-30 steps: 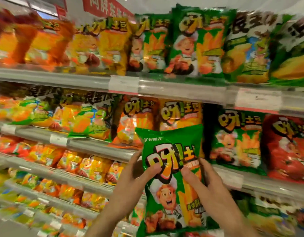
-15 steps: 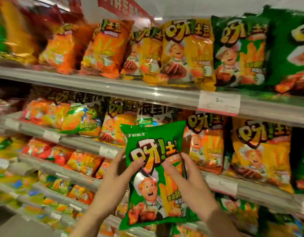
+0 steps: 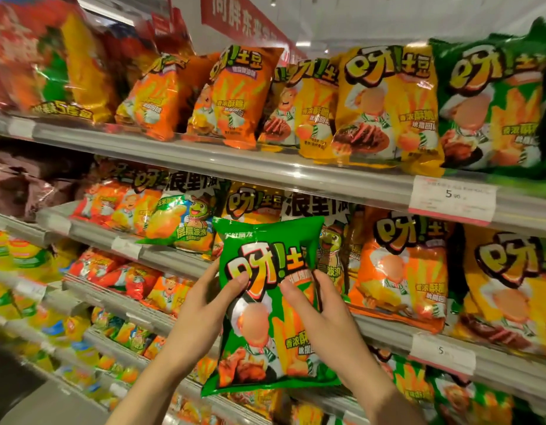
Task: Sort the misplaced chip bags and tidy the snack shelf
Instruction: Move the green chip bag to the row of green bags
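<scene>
Both hands held one green chip bag (image 3: 267, 305) upright in front of the middle shelf (image 3: 385, 332). Our left hand (image 3: 201, 311) gripped its left edge, thumb pressed on the printed front; our right hand (image 3: 324, 320) pinched the right side, thumb likewise on the front, fingers behind. The bag hung in the air, clear of every shelf, before a run of orange bags (image 3: 400, 271) and yellow bags (image 3: 511, 289). We judged the step in hand to be the carrying of a misplaced bag toward its proper row. Matching green bags (image 3: 492, 99) stood at the right end of the top shelf (image 3: 265, 167), so the next move probably called for raising the bag rightward and seating it upright there, label outward.
</scene>
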A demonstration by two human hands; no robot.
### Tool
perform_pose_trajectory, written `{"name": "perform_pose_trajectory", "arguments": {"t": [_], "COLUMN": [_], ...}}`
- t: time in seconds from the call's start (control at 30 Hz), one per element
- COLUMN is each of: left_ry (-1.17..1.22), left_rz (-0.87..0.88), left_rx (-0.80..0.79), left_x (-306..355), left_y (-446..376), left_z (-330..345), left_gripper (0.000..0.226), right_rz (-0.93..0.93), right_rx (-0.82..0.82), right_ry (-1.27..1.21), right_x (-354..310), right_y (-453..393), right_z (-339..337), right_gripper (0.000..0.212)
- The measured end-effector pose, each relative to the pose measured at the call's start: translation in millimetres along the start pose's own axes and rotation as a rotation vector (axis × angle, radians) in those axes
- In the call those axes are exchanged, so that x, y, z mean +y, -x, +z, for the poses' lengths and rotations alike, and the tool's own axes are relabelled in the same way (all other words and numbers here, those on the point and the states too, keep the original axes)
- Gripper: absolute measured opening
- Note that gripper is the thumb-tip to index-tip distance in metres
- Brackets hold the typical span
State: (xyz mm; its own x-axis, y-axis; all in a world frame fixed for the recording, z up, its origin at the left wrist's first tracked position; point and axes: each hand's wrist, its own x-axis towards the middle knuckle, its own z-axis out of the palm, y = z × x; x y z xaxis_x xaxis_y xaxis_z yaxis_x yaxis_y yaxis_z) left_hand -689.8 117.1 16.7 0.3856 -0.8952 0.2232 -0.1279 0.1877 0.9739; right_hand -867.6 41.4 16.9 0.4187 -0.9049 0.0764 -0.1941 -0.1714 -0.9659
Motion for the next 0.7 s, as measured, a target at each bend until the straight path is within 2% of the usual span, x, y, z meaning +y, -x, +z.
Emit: {"name": "perform_pose_trajectory", "arguments": {"t": [0.07, 0.17, 0.27, 0.37, 0.43, 0.53, 0.6, 0.7], "left_ry": [-0.002, 0.028, 0.043, 0.016, 0.049, 0.063, 0.052, 0.046], "left_rz": [-0.01, -0.051, -0.053, -0.054, -0.049, -0.055, -0.044, -0.047], "left_rx": [-0.018, -0.03, -0.032, -0.007, 0.002, -0.019, -0.013, -0.021], "left_x": [-4, -8, -9, -11, -14, -17, -16, -17], "left_y": [-12, -31, -47, -59, -62, -66, -67, -69], "left_z": [-11, -28, -43, -54, -60, -64, -68, -74], "left_gripper": [0.05, 0.078, 0.076, 0.097, 0.093, 0.083, 0.079, 0.085], "right_rz": [-0.005, 0.005, -0.044, -0.166, -0.228, -0.11, 0.021, 0.106], "right_rx": [0.03, 0.062, 0.123, 0.341, 0.529, 0.64, 0.627, 0.583], "right_ry": [0.007, 0.073, 0.23, 0.46, 0.678, 0.84, 0.799, 0.653], "right_x": [-2, -9, -18, -24, -25, -22, -19, -18], "right_y": [-6, -14, -24, -34, -48, -76, -93, -106], "right_z": [8, 20, 24, 21, 16, 11, 8, 3], "right_gripper": [0.098, 0.103, 0.106, 0.094, 0.088, 0.093, 0.102, 0.111]}}
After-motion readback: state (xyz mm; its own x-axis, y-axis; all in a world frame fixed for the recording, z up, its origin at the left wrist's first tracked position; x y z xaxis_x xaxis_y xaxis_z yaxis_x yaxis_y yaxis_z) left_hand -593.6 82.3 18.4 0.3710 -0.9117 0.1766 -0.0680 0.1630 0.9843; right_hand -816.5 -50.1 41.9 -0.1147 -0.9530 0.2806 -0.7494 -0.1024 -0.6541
